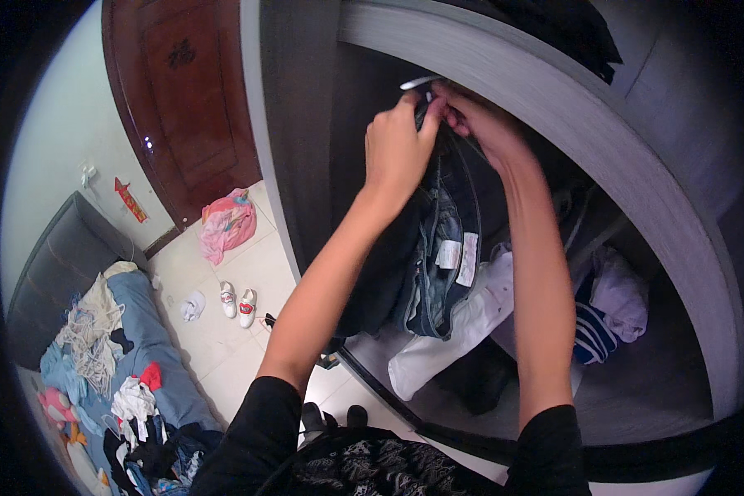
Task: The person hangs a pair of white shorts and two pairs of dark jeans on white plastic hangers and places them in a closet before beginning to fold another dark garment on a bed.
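Both my hands are raised together inside a dark wardrobe (297, 124), under its curved-looking grey frame. My left hand (400, 139) pinches the upper end of dark blue jeans (440, 211), with thumb and fingers around the fabric. The jeans hang down below it, with white labels (449, 255) showing inside the waistband. Touching my left thumb, my right hand (462, 111) has its fingers curled at the same spot; what they hold is partly hidden. A white clothes hanger (416, 82) shows just above the fingers.
White trousers (452, 347) and a striped blue garment (595, 335) lie on the wardrobe floor. To the left stands a bed (155, 335) with heaped clothes and tangled hangers (93, 341). White shoes (246, 307) and a pink cloth bundle (229, 224) rest on the tiles near a brown door (192, 111).
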Action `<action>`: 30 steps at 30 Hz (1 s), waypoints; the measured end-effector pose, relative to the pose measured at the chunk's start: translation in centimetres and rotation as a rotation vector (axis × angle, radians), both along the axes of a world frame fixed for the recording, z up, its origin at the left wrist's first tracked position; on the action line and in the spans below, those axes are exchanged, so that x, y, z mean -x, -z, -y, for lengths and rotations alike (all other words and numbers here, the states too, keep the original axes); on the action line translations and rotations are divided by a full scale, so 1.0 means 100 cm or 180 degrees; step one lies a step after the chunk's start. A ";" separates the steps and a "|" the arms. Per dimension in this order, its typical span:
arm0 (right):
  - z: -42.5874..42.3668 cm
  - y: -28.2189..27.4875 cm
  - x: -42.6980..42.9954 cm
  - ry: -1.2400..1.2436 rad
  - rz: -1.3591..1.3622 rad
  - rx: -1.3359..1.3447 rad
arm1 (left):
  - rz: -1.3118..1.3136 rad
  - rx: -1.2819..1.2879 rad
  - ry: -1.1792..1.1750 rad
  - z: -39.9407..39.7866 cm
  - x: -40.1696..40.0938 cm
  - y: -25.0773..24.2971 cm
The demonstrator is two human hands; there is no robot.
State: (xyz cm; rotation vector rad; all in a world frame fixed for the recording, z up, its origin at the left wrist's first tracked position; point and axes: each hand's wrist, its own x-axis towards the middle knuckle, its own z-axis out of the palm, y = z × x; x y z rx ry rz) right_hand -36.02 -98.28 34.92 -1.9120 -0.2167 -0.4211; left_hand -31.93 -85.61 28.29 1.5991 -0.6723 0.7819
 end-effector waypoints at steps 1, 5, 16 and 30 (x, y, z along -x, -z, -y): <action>0.001 0.003 -0.002 0.0082 0.0036 0.0037 | 0.0024 -0.0247 -0.0136 0.001 -0.002 -0.009; 0.061 0.025 -0.037 0.0949 0.0730 0.0429 | 0.0233 -0.0344 0.0172 0.006 -0.018 -0.029; 0.018 0.121 0.124 0.2493 0.1439 -0.0169 | -0.0151 0.0610 -0.0002 -0.058 0.029 0.059; -0.145 0.308 0.222 0.0640 0.0944 0.1722 | 0.0007 0.1876 -0.0535 -0.183 0.088 0.057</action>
